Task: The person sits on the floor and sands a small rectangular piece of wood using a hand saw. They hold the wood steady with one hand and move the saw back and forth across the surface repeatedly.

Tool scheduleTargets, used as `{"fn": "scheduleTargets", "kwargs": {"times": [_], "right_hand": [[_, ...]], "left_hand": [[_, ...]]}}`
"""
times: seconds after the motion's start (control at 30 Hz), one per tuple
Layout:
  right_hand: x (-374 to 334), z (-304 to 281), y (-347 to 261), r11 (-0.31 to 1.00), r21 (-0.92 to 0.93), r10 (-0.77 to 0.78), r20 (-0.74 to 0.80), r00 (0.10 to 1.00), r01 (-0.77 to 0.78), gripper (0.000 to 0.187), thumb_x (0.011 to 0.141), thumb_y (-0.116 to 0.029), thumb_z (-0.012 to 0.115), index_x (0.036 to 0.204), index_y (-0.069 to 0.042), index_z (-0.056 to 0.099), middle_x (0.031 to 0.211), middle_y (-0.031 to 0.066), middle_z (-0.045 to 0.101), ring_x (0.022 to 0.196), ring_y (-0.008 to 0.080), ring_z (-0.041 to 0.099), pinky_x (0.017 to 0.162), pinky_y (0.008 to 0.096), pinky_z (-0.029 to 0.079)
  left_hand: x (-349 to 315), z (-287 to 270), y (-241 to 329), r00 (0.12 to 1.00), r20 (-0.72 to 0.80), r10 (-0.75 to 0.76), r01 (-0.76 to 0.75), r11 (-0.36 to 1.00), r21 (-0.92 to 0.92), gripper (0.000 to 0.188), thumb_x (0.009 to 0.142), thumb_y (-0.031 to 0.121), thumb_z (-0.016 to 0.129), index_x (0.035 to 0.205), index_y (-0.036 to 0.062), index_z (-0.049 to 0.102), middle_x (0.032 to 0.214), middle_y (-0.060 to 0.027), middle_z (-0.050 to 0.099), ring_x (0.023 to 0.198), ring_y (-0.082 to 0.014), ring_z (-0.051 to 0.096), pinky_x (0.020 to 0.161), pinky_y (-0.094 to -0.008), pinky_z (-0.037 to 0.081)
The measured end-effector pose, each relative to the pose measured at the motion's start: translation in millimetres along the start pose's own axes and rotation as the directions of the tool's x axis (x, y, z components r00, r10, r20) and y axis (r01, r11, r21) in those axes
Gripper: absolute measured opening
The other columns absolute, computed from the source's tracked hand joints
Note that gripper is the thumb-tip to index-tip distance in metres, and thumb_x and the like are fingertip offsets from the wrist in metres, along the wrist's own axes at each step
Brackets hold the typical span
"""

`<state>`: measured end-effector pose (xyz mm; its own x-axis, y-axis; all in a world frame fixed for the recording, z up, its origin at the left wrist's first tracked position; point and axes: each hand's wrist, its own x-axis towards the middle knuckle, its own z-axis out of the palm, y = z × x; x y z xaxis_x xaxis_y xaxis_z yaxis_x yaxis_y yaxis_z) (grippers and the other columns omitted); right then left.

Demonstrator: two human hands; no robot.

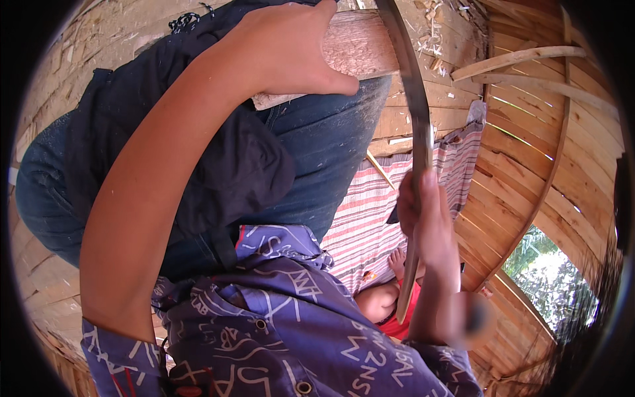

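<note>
Head view: left grip point(291, 53) clasps a rough wooden block point(362, 43), right grip point(431, 215) a curved blade point(413, 83).

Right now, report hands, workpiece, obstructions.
Left hand gripping rough pale wooden block. Right hand gripping long, curved, metal-bladed knife beside block, contact unclear. Person in red clothing nearby.

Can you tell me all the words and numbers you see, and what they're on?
Purple shirt: scattered white letters and numbers, which I won't copy out; some are lost in the folds.
Wooden block: no writing that I can see.
Long curved blade: none that I can see.
</note>
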<state>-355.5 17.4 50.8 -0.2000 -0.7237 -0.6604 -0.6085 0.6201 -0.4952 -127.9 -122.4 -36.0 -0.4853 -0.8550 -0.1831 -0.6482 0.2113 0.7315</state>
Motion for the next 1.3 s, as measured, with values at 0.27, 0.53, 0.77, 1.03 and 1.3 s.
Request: {"fn": "scheduleTargets", "kwargs": {"times": [0.27, 0.53, 0.77, 1.03, 1.3], "right_hand": [[34.2, 13.9, -8.8, 0.998, 0.029, -0.062, -0.016, 0.998, 0.062, 0.054, 0.101, -0.056, 0.030, 0.075, -0.011, 0.043, 0.054, -0.0060, 0.031, 0.043, 0.0043, 0.026, 0.039, 0.0244, 0.018], [-18.2, 16.6, 25.0, 0.972, 0.235, 0.000, -0.008, 1.000, 0.002, 0.050, 0.105, -0.042, 0.031, 0.077, -0.004, 0.048, 0.062, -0.0052, 0.035, 0.055, 0.0055, 0.030, 0.049, 0.0260, 0.024], [-20.3, 12.6, 19.5, 0.990, 0.138, -0.032, 0.014, 0.999, 0.030, 0.057, 0.098, -0.061, 0.034, 0.080, -0.009, 0.047, 0.057, -0.0069, 0.034, 0.046, 0.0021, 0.026, 0.041, 0.0220, 0.018], [55.8, 16.7, -37.6, 0.998, 0.043, -0.040, 0.013, 0.999, 0.040, 0.053, 0.100, -0.058, 0.032, 0.073, -0.012, 0.041, 0.053, -0.0064, 0.031, 0.043, 0.0048, 0.025, 0.039, 0.0250, 0.017], [-20.9, 13.1, 15.1, 0.992, 0.122, -0.002, -0.014, 1.000, 0.003, 0.052, 0.103, -0.048, 0.031, 0.075, -0.006, 0.047, 0.057, -0.0054, 0.034, 0.051, 0.0058, 0.028, 0.046, 0.0255, 0.022]], "left_hand": [[-3.8, -0.1, 3.4, 0.998, 0.000, -0.062, 0.062, 0.995, 0.076, 0.098, 0.068, 0.052, 0.071, 0.125, -0.0218, 0.042, 0.108, -0.0376, 0.060, 0.104, -0.0424, 0.062, 0.091, -0.0415, 0.050], [4.3, 1.1, -0.6, 0.999, 0.031, -0.040, 0.037, 0.995, 0.097, 0.099, 0.069, 0.053, 0.070, 0.127, -0.0216, 0.041, 0.113, -0.0372, 0.059, 0.108, -0.0434, 0.060, 0.095, -0.0406, 0.048], [11.7, 12.3, -16.7, 0.999, -0.037, 0.024, -0.020, 0.995, 0.093, 0.098, 0.068, 0.052, 0.071, 0.128, -0.0199, 0.041, 0.112, -0.0363, 0.059, 0.108, -0.0426, 0.060, 0.094, -0.0405, 0.048], [-2.6, -1.7, 5.4, 0.995, -0.004, -0.104, 0.104, 0.994, 0.044, 0.093, 0.068, 0.051, 0.071, 0.124, -0.0194, 0.045, 0.111, -0.0365, 0.059, 0.107, -0.0422, 0.060, 0.093, -0.0399, 0.048], [14.1, 6.4, -13.1, 0.997, 0.034, -0.075, 0.073, 0.996, 0.042, 0.101, 0.069, 0.053, 0.071, 0.129, -0.0219, 0.040, 0.113, -0.0382, 0.058, 0.108, -0.0421, 0.060, 0.095, -0.0390, 0.048]]}}
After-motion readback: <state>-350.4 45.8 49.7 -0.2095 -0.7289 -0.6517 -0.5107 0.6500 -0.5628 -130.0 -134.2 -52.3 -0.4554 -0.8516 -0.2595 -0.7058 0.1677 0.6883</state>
